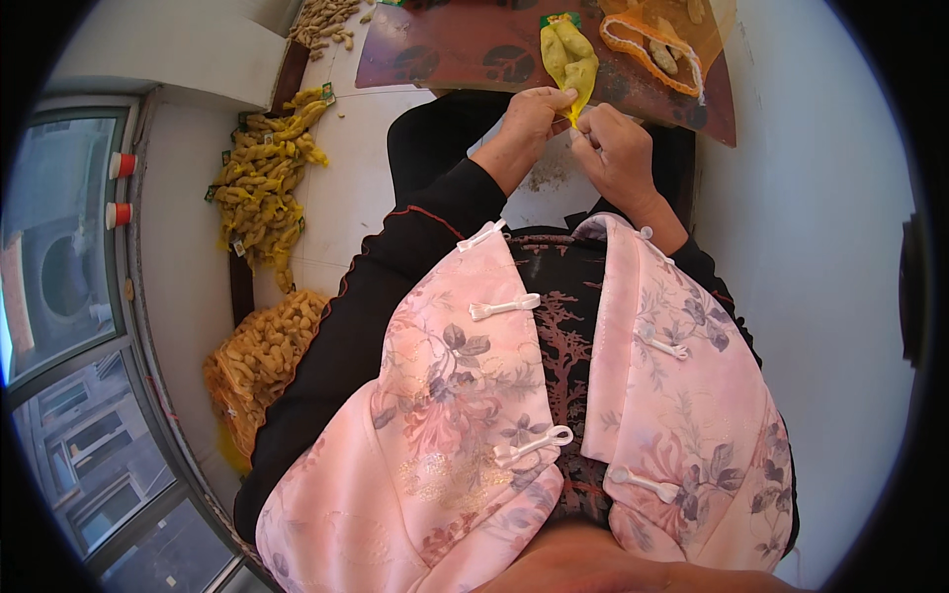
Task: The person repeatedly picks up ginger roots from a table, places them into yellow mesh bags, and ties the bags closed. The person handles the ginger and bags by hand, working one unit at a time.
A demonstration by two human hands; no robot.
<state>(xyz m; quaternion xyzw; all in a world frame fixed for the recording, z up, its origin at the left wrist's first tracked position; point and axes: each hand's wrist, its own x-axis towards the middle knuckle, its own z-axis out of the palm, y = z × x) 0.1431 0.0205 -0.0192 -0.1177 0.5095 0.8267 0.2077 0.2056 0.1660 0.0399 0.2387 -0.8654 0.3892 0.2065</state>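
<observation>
A small yellow mesh bag [567, 55] with a green label at its far end rests on the near part of the dark red tabletop. It looks filled with peanuts in their shells. The bag narrows towards me into a gathered neck that hangs past the table edge. My left hand [532, 122] pinches this neck between thumb and fingers. Just right of it, my right hand [617, 152] grips the twisted yellow tail, its fingers curled in. The exact hold of the right fingertips is partly hidden.
On the dark red table [460, 52], an orange mesh sack [652, 55] with a few peanuts lies right. Filled yellow bags [263, 178] are heaped on the floor at left, near a full orange sack [270, 348]. Loose peanuts [326, 22] lie beyond. A wall [801, 222] stands right.
</observation>
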